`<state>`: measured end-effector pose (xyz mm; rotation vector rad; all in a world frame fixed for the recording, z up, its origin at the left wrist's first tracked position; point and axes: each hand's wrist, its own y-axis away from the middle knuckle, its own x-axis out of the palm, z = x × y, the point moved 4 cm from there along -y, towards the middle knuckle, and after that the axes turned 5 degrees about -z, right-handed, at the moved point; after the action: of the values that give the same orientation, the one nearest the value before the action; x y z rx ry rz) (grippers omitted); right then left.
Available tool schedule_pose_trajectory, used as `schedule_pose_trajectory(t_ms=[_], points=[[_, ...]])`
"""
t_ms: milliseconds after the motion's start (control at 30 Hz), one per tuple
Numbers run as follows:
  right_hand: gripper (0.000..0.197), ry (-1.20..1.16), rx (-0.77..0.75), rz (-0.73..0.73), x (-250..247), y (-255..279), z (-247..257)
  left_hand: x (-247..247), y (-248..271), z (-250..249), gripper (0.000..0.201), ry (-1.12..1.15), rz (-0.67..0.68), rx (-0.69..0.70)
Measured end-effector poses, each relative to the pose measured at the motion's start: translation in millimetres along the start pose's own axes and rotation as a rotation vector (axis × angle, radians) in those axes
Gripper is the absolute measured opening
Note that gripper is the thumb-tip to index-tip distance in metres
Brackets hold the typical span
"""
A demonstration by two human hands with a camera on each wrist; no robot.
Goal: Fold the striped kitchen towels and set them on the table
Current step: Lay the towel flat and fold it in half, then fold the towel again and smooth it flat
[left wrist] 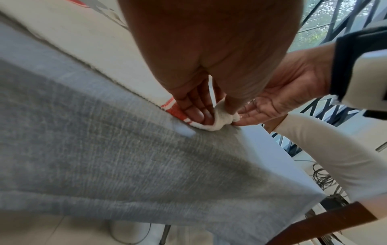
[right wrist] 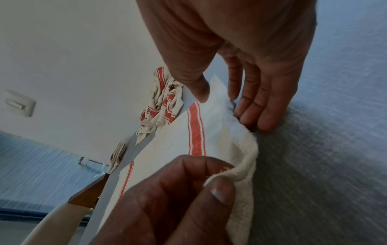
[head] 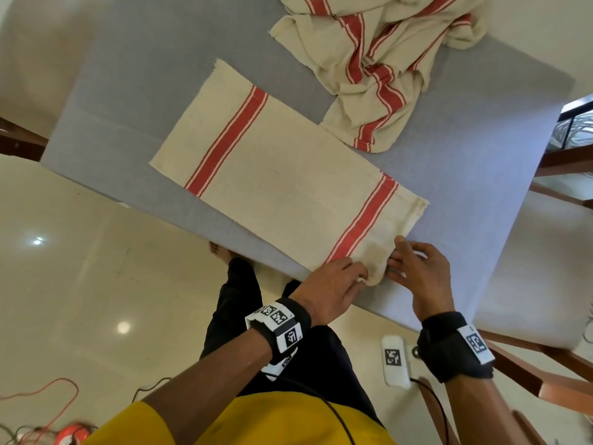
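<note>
A cream kitchen towel [head: 276, 162] with two red stripes lies flat on the grey table [head: 134, 91], its near end at the table's front edge. My left hand [head: 361, 276] pinches that near corner between thumb and fingers, bunching the cloth [left wrist: 220, 123]. My right hand [head: 396, 255] is just to the right of the corner. Its straight fingers [right wrist: 251, 112] touch the towel's [right wrist: 167, 145] side edge, and the thumb hovers over the cloth. A crumpled heap of more striped towels [head: 378, 59] lies at the table's far right.
A wooden chair with a cream cushion [head: 545, 268] stands close on the right of the table. On the tiled floor are a white marker-tagged device [head: 394, 361] by my feet and orange cables [head: 48, 396] at the lower left.
</note>
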<state>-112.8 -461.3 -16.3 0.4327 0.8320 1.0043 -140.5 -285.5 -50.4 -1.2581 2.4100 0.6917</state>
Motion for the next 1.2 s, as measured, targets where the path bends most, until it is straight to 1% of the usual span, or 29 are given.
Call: schedule_pose_trajectory(t_ms=[100,200,300,400,500,633,733,867,933,1000,1100,1200], points=[[0.044,-0.067,0.026,-0.011,1,-5,3,-7,1,-2,0.013,0.033,0.009,-0.007],[0.052,-0.11,0.028,-0.03,4,-13,12,-19,4,-5,0.013,0.051,0.01,-0.011],[0.064,-0.137,-0.019,-0.03,6,-22,21,-31,12,-12,0.012,0.039,0.004,0.023],[0.07,-0.066,-0.103,-0.054,6,-33,35,-44,18,-19,0.008,0.043,-0.012,0.054],[0.068,-0.055,-0.175,-0.083,6,-38,54,-57,22,-21,0.008,0.052,-0.025,0.057],[0.055,-0.094,-0.251,-0.072,17,-34,82,-76,29,-13,0.014,-0.008,-0.08,-0.017],[0.053,-0.092,-0.321,-0.057,38,-23,103,-97,37,6,0.016,-0.051,-0.187,-0.131],[0.053,-0.082,-0.377,-0.017,82,-8,130,-129,48,45,0.015,0.045,-0.365,-0.304],[0.051,-0.047,-0.426,-0.006,110,0,145,-151,57,65,0.016,0.097,-0.451,-0.362],[0.048,0.028,-0.509,-0.001,138,8,160,-172,65,83,0.017,0.142,-0.5,-0.387],[0.041,0.151,-0.615,0.004,177,20,179,-198,75,106,0.011,0.198,-0.508,-0.383],[0.027,0.212,-0.682,0.027,217,26,194,-226,86,127,0.011,0.114,-0.547,-0.366]])
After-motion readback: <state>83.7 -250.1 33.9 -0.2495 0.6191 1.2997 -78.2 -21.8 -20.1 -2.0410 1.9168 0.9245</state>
